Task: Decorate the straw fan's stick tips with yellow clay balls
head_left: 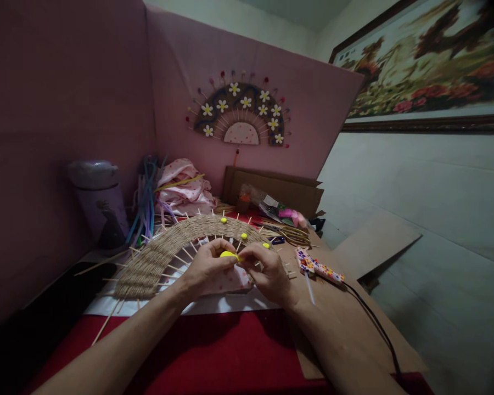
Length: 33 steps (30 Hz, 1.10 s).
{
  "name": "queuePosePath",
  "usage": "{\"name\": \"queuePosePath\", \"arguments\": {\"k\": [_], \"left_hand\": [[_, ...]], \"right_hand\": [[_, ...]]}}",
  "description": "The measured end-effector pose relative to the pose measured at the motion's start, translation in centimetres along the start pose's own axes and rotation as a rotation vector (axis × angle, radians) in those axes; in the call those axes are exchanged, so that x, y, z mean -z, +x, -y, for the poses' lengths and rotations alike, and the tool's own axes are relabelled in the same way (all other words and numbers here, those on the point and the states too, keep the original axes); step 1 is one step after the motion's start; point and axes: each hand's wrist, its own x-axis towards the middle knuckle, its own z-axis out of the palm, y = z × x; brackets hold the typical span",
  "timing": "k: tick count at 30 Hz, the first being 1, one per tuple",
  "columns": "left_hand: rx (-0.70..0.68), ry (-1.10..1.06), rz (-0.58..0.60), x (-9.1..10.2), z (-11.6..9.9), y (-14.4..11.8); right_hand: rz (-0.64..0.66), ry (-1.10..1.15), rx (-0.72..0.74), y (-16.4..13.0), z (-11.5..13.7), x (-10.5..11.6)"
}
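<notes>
My left hand [208, 266] and right hand [267, 271] meet over the middle of the woven fan [168, 249], and between them I pinch a yellow bead [229, 254]. Both grips are narrow, fingertips closed on the bead from either side, I judge so that it stays steady right above the fan's inner edge. The fan lies flat on the bench [214, 351], close in front of me, its arch turned toward the far side, which keeps the whole curve within reach of both hands.

I count three more yellow beads on the fan: one at the top of the arch [223, 220], one lower [243, 236], one by my right fingers [266, 245]. With the one I hold, that makes four. Thin sticks poke out all round the weave; too many to count surely.

One glue gun [319, 267] lies just right of my right hand, its cord trailing toward me, handy without crossing my work. On the far wall hangs one finished fan [241, 115] with nine white flowers. One flask [99, 203] stands far left.
</notes>
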Motion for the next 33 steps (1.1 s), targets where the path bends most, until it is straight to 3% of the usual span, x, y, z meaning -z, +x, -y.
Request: {"name": "queuePosePath", "arguments": {"k": [4,14,26,29,33], "left_hand": [[-0.001,-0.018,0.011,0.0,0.2,0.0],[-0.001,-0.033,0.067,0.0,0.6,0.1],[0.026,0.030,0.051,-0.4,0.4,-0.1],[0.014,0.069,0.031,-0.4,0.3,0.0],[-0.001,0.054,-0.103,-0.1,-0.3,0.1]], "right_hand": [[-0.010,-0.006,-0.055,0.0,0.2,0.0],[0.010,-0.059,0.056,-0.1,0.0,0.0],[0.066,-0.033,0.063,-0.1,0.3,0.0],[0.053,0.106,-0.053,0.0,0.2,0.0],[0.092,0.677,-0.389,0.2,-0.3,0.1]]}}
